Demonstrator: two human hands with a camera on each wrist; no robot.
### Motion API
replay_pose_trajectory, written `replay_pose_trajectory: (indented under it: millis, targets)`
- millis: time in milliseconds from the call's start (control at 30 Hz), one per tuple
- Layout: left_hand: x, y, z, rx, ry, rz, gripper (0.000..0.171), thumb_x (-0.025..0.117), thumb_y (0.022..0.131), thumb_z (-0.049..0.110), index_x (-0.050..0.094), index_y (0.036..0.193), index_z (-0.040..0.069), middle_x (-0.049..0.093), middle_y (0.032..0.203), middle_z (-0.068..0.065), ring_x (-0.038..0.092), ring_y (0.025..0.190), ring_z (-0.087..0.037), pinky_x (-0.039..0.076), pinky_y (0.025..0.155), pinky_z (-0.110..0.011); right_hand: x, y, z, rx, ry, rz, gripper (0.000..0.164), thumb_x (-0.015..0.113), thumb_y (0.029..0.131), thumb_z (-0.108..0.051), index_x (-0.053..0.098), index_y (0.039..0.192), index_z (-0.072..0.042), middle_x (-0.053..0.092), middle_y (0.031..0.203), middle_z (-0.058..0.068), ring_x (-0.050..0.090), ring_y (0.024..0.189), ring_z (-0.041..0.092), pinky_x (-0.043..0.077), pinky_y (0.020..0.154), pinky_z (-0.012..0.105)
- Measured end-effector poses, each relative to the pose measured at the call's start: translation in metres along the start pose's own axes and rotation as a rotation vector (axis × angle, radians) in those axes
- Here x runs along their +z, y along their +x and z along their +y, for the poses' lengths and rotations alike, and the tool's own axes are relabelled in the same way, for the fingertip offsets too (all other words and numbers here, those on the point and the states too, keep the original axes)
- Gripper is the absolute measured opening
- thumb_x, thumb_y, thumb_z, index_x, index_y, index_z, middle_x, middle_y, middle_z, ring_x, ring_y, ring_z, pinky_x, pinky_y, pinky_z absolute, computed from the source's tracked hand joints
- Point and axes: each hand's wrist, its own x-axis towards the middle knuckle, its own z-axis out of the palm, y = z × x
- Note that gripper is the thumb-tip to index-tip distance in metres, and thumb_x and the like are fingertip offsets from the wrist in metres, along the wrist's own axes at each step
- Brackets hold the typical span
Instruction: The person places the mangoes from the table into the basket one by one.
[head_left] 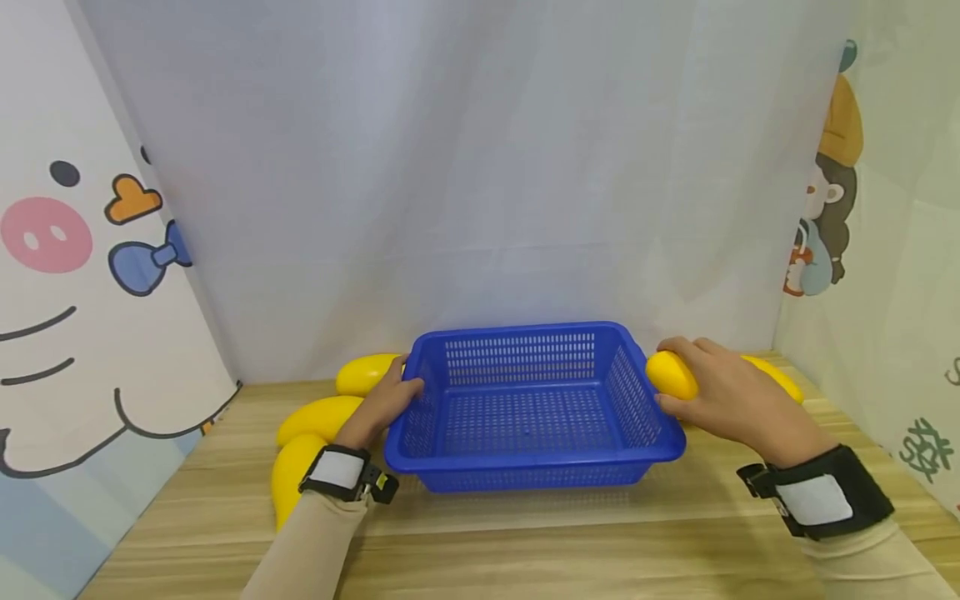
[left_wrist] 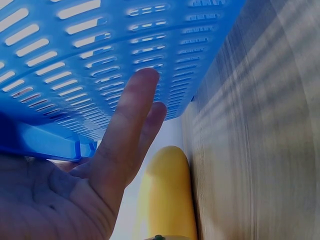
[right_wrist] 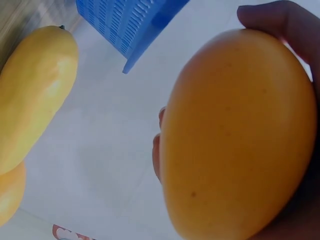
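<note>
A blue plastic basket (head_left: pixel 532 457) with slotted walls stands in the middle of the head view, nothing inside it. My left hand (head_left: pixel 386 406) holds its left rim, thumb over the edge; in the left wrist view the fingers (left_wrist: pixel 131 112) lie along the outer wall. Just off the basket's right rim, my right hand (head_left: pixel 720 396) grips a smooth yellow mango (head_left: pixel 671 375). That mango (right_wrist: pixel 240 135) fills much of the right wrist view, the fingers wrapped round its sides.
Left of the basket lie several more yellow mangoes (head_left: pixel 318 418) on the wooden table (head_left: pixel 480 554). Another mango (head_left: pixel 776 379) shows behind my right hand. A pale curtain (head_left: pixel 480 167) hangs behind the table, with printed panels at both sides.
</note>
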Motion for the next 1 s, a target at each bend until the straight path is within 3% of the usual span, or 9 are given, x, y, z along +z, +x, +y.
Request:
replay_pose_trajectory:
  millis: [533,1000]
  targets:
    - [0.002,-0.003,-0.001,0.015,0.019,0.017,0.075,0.044,0.081,0.022,0.01,0.147,0.014,0.031,0.143,-0.018,0.039,0.113,-0.034,0.031,0.097,-0.054,0.0,0.009,-0.013,-0.017,0.043,-0.007,0.062,0.065,0.08,-0.04,0.043,0.131,-0.012,0.053,0.105,0.012,0.051,0.081,0.024,0.047,0.066,0.039]
    - [0.0,-0.004,0.002,0.03,0.001,0.016,0.073,0.045,0.083,0.021,0.01,0.147,0.014,0.031,0.143,-0.017,0.039,0.113,-0.034,0.031,0.097,-0.053,-0.002,0.016,-0.018,-0.036,0.054,0.001,0.062,0.065,0.081,-0.04,0.042,0.131,-0.013,0.053,0.106,0.012,0.051,0.08,0.023,0.047,0.064,0.038]
